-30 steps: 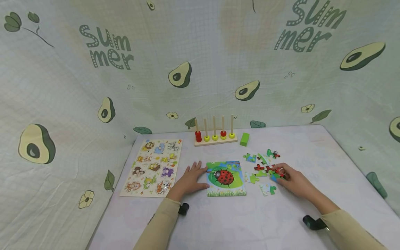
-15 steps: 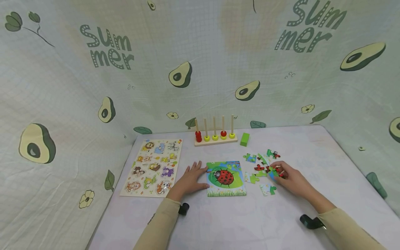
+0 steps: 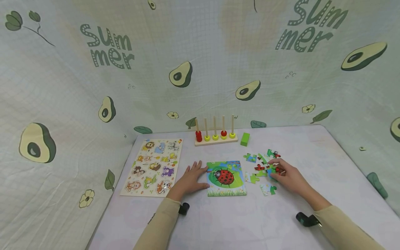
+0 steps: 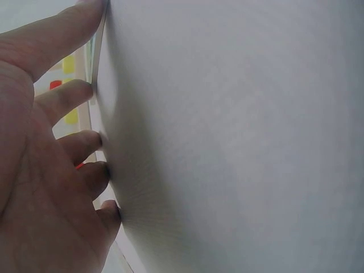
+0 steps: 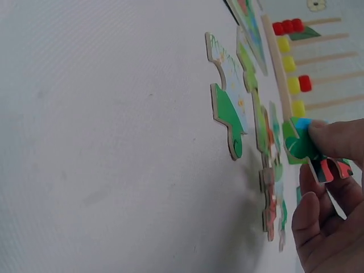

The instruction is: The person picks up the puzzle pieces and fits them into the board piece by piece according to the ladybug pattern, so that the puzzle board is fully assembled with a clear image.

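Note:
My left hand (image 3: 191,180) lies spread on the table, its thumb and index fingertips at the left edge of a square ladybug puzzle board (image 3: 226,177). The left wrist view shows its fingers (image 4: 79,145) extended, with fingertips against the surface. My right hand (image 3: 290,177) is over a cluster of loose jigsaw pieces to the board's right. Between its thumb and fingers it pinches a jigsaw piece (image 5: 300,143) in green, blue and red, raised off the table. Below it lie other pieces, including a white-and-green jigsaw piece (image 5: 230,105) and a blue-and-green one (image 3: 250,158).
An animal peg puzzle board (image 3: 151,168) lies at the left. Behind stands a wooden bead stacker (image 3: 215,139) with red and yellow beads on several pegs, beside a green block (image 3: 245,139). A printed cloth (image 3: 203,45) hangs behind and around the table.
My right hand has lifted the jigsaw piece out of the cluster and shifted slightly left, turning the piece in its fingers. The left hand stays in place.

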### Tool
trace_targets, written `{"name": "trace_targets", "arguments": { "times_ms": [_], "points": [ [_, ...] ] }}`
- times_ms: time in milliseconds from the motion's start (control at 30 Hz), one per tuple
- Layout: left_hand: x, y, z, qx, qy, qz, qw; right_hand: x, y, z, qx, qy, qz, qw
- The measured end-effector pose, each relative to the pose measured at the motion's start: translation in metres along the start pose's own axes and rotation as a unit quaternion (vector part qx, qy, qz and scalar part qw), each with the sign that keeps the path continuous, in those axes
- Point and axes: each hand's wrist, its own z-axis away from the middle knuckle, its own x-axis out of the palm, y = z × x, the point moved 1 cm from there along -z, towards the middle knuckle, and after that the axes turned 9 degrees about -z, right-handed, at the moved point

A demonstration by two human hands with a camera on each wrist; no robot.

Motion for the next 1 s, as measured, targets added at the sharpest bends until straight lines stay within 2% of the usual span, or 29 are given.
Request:
{"name": "trace_targets", "arguments": {
  "times_ms": [200,667,1000],
  "points": [
    [0.0,0.0,0.0,-0.001,-0.002,-0.002,1.0,0.001,0.0,-0.005,0.008,0.007,-0.013,0.9999],
    [-0.001,0.001,0.001,0.001,-0.004,-0.003,1.0,0.006,-0.006,-0.008,-0.002,0.008,-0.007,0.9999],
    [-0.001,0.001,0.001,-0.001,-0.001,0.0,1.0,0.011,-0.01,-0.012,0.0,0.01,-0.037,0.9993]
  ]
}}
